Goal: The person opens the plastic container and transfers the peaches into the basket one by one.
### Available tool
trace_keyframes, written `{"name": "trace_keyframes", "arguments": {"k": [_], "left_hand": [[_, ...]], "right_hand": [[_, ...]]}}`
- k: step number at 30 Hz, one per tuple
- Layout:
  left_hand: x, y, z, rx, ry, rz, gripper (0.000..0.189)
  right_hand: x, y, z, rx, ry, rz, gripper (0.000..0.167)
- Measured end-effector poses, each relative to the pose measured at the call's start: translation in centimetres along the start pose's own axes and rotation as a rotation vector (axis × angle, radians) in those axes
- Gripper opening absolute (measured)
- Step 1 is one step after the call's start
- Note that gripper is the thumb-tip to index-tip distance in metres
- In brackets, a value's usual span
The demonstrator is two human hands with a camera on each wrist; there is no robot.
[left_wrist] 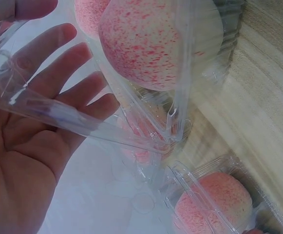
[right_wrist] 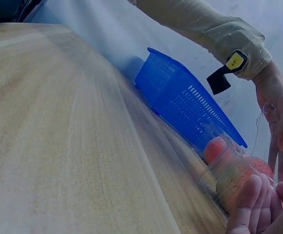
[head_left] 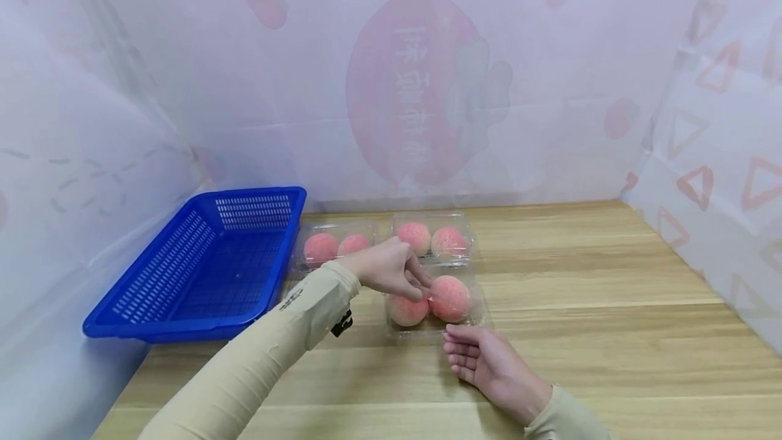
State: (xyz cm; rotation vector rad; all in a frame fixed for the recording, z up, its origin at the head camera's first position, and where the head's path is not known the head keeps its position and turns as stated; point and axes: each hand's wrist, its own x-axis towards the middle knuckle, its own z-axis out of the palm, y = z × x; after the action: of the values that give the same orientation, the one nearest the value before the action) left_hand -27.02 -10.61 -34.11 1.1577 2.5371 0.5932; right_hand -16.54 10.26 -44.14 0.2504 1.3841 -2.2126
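Observation:
In the head view, a clear plastic clamshell box (head_left: 400, 331) holds two pink speckled peaches, a left one (head_left: 408, 311) and a right one (head_left: 451, 298). My left hand (head_left: 391, 269) reaches over this box from the left and pinches its clear lid (left_wrist: 78, 119), thumb and forefinger at the lid's edge; its other fingers are spread. At the box's front right edge lies my right hand (head_left: 497, 369), its fingers loosely bent and its thumb tip by the rim. Whether that hand presses on the plastic is hard to see.
Behind stand two more clear boxes with two peaches each, a left box (head_left: 332, 228) and a right box (head_left: 427, 217). A blue plastic basket (head_left: 269, 284) sits at the left of the wooden table (head_left: 586, 304). White printed sheets (head_left: 293, 100) wall the back and sides.

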Motion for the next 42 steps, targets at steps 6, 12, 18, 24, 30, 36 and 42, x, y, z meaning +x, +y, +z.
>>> {"name": "trace_keyframes", "arguments": {"k": [6, 12, 18, 24, 30, 36, 42], "left_hand": [[0.0, -0.1, 0.2, 0.010, 0.002, -0.008, 0.024], [0.0, -0.1, 0.2, 0.021, -0.001, -0.011, 0.024], [0.1, -0.2, 0.2, 0.031, -0.003, -0.009, 0.024], [0.1, -0.2, 0.2, 0.028, -0.006, -0.021, 0.024], [0.1, -0.1, 0.2, 0.037, -0.007, -0.021, 0.024], [0.2, 0.1, 0.0, 0.041, -0.003, -0.019, 0.023], [0.2, 0.0, 0.0, 0.022, -0.014, -0.035, 0.024]], "right_hand": [[-0.4, -0.3, -0.6, -0.012, -0.008, -0.013, 0.013], [-0.4, -0.7, -1.0, -0.008, -0.021, -0.014, 0.014], [-0.5, -0.8, -1.2, -0.011, -0.034, -0.009, 0.013], [-0.6, -1.0, -1.6, -0.008, -0.041, -0.006, 0.024], [-0.6, -1.3, -2.1, -0.017, -0.024, -0.031, 0.024], [-0.5, -1.3, -2.2, -0.035, 0.052, -0.060, 0.030], [-0.6, -1.2, -2.3, -0.062, 0.128, -0.106, 0.023]]}}
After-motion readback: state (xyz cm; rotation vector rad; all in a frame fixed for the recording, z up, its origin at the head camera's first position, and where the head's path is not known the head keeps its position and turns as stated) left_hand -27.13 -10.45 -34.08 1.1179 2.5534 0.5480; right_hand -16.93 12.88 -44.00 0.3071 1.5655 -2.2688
